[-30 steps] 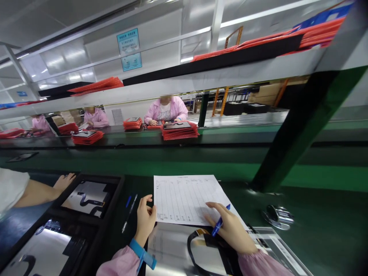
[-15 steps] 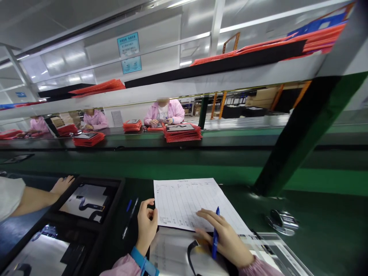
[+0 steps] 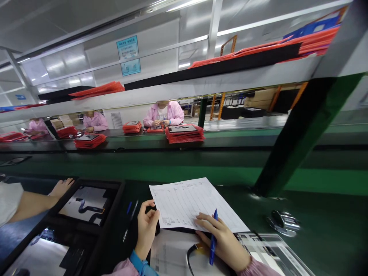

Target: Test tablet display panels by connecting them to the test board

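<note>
A white printed form (image 3: 184, 199) with a ruled grid and handwriting lies tilted in front of me, its lower edge over a flat display panel (image 3: 169, 249). The panel has a dark curved flex cable (image 3: 190, 256). My left hand (image 3: 147, 226), a blue band at its wrist, has its fingers curled at the form's left edge, thumb and forefinger on the paper. My right hand (image 3: 222, 241) rests on the form's lower right part with its fingers forward. A blue pen (image 3: 213, 245) is held between its fingers, pointing up and away from the paper.
At left, a black tray (image 3: 113, 214) holds panels with flex cables; another person's hand (image 3: 61, 188) rests beside it. A pen (image 3: 130, 220) lies near the tray. To the right are a metal object (image 3: 284, 222) and a slanted post (image 3: 290, 142). Red stacks (image 3: 184, 135) stand across.
The form has turned slightly, its top edge shifting left. My left hand's fingers have closed in at its left edge. My right hand and the pen have moved slightly down and left.
</note>
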`<state>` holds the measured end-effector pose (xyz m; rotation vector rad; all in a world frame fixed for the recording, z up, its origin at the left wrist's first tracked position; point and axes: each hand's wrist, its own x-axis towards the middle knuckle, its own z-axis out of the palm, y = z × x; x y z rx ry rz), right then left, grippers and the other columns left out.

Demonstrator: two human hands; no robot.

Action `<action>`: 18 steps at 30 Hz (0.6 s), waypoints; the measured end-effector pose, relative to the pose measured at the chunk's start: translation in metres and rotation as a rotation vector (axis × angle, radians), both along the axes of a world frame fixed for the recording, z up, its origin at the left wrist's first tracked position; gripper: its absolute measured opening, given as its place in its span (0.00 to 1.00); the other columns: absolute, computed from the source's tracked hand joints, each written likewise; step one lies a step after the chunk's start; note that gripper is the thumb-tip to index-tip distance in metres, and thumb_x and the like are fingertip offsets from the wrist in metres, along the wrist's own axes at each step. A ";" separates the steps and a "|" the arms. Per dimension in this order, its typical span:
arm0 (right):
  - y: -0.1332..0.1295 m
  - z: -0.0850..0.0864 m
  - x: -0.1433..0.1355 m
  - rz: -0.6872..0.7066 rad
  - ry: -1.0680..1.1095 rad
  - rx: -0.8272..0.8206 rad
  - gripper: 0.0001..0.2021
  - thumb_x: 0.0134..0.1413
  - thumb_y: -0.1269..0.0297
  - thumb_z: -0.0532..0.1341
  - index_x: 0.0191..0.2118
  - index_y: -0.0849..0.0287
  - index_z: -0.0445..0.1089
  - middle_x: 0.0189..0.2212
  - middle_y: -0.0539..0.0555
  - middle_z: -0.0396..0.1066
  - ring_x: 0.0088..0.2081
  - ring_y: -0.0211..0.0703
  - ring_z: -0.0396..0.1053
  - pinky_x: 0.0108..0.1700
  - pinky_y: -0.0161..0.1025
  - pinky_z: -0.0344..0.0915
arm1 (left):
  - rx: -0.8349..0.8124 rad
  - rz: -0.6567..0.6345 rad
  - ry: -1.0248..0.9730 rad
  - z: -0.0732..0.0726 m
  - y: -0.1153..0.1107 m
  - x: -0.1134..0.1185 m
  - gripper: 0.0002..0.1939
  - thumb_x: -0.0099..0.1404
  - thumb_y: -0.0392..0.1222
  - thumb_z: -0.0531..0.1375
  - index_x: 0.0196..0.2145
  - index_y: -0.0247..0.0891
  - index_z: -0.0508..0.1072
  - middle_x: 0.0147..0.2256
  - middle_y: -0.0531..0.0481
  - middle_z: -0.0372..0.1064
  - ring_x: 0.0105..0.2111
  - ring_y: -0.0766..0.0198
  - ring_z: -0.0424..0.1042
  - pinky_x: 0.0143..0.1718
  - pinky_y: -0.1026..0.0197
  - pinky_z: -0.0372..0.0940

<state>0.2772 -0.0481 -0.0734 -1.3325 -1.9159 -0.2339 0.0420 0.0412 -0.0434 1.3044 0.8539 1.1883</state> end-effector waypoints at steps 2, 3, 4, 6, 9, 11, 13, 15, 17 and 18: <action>0.000 0.001 -0.001 0.000 -0.007 0.020 0.13 0.63 0.66 0.53 0.49 0.55 0.72 0.43 0.60 0.74 0.40 0.51 0.75 0.38 0.45 0.75 | -0.006 -0.007 -0.044 0.003 -0.002 0.000 0.22 0.57 0.53 0.65 0.42 0.40 0.62 0.33 0.53 0.63 0.26 0.68 0.67 0.26 0.66 0.61; -0.001 0.002 -0.002 0.005 -0.011 0.038 0.13 0.64 0.66 0.53 0.49 0.55 0.72 0.43 0.60 0.74 0.40 0.51 0.75 0.38 0.45 0.75 | -0.002 -0.020 -0.062 0.005 -0.003 -0.001 0.21 0.57 0.53 0.66 0.39 0.41 0.61 0.30 0.55 0.60 0.25 0.69 0.65 0.25 0.66 0.59; -0.001 0.003 -0.004 0.010 -0.009 0.059 0.14 0.64 0.67 0.53 0.49 0.55 0.72 0.42 0.60 0.74 0.41 0.51 0.75 0.38 0.45 0.75 | 0.009 -0.037 -0.076 0.006 -0.004 -0.001 0.20 0.57 0.52 0.66 0.37 0.41 0.60 0.27 0.58 0.57 0.23 0.70 0.63 0.25 0.67 0.58; -0.001 0.005 -0.006 0.004 0.031 0.098 0.14 0.65 0.69 0.51 0.48 0.55 0.73 0.41 0.58 0.75 0.40 0.49 0.76 0.37 0.41 0.75 | 0.054 -0.057 -0.093 0.008 -0.007 -0.002 0.19 0.59 0.50 0.65 0.33 0.42 0.57 0.25 0.60 0.52 0.23 0.71 0.60 0.25 0.67 0.57; -0.002 0.009 -0.008 -0.056 0.192 0.134 0.15 0.65 0.69 0.51 0.47 0.54 0.73 0.38 0.56 0.76 0.36 0.45 0.76 0.35 0.36 0.75 | 0.141 -0.025 -0.094 0.010 -0.008 -0.002 0.19 0.59 0.52 0.64 0.31 0.42 0.57 0.29 0.57 0.53 0.25 0.70 0.61 0.29 0.65 0.61; -0.004 0.011 -0.009 -0.105 0.295 0.171 0.13 0.64 0.68 0.52 0.46 0.55 0.73 0.37 0.55 0.76 0.35 0.45 0.76 0.36 0.35 0.75 | 0.180 -0.012 -0.084 0.010 -0.009 -0.003 0.19 0.60 0.54 0.63 0.30 0.41 0.58 0.30 0.56 0.54 0.26 0.68 0.62 0.30 0.63 0.61; -0.005 0.013 -0.009 -0.164 0.351 0.216 0.11 0.64 0.67 0.54 0.44 0.55 0.72 0.36 0.54 0.76 0.35 0.45 0.76 0.37 0.36 0.74 | 0.192 -0.011 -0.060 0.008 -0.008 -0.005 0.17 0.62 0.54 0.60 0.28 0.41 0.59 0.27 0.56 0.54 0.25 0.68 0.61 0.27 0.64 0.58; -0.007 0.013 -0.009 -0.248 0.361 0.243 0.09 0.63 0.65 0.56 0.42 0.55 0.72 0.36 0.54 0.76 0.34 0.46 0.76 0.38 0.37 0.74 | 0.187 -0.009 -0.029 0.005 -0.006 -0.006 0.16 0.64 0.53 0.59 0.27 0.40 0.61 0.25 0.56 0.55 0.24 0.68 0.59 0.26 0.64 0.55; -0.009 0.013 -0.009 -0.377 0.378 0.248 0.09 0.63 0.61 0.56 0.41 0.56 0.73 0.34 0.54 0.76 0.30 0.46 0.75 0.35 0.38 0.73 | 0.169 -0.009 0.001 0.002 -0.005 -0.008 0.16 0.64 0.52 0.58 0.26 0.39 0.62 0.23 0.56 0.55 0.23 0.68 0.58 0.25 0.64 0.53; -0.010 0.014 -0.008 -0.459 0.403 0.251 0.11 0.63 0.59 0.56 0.39 0.58 0.73 0.31 0.54 0.76 0.26 0.45 0.73 0.32 0.38 0.72 | 0.157 -0.012 0.014 0.001 -0.004 -0.008 0.16 0.64 0.52 0.58 0.26 0.39 0.63 0.22 0.56 0.55 0.23 0.68 0.57 0.25 0.64 0.53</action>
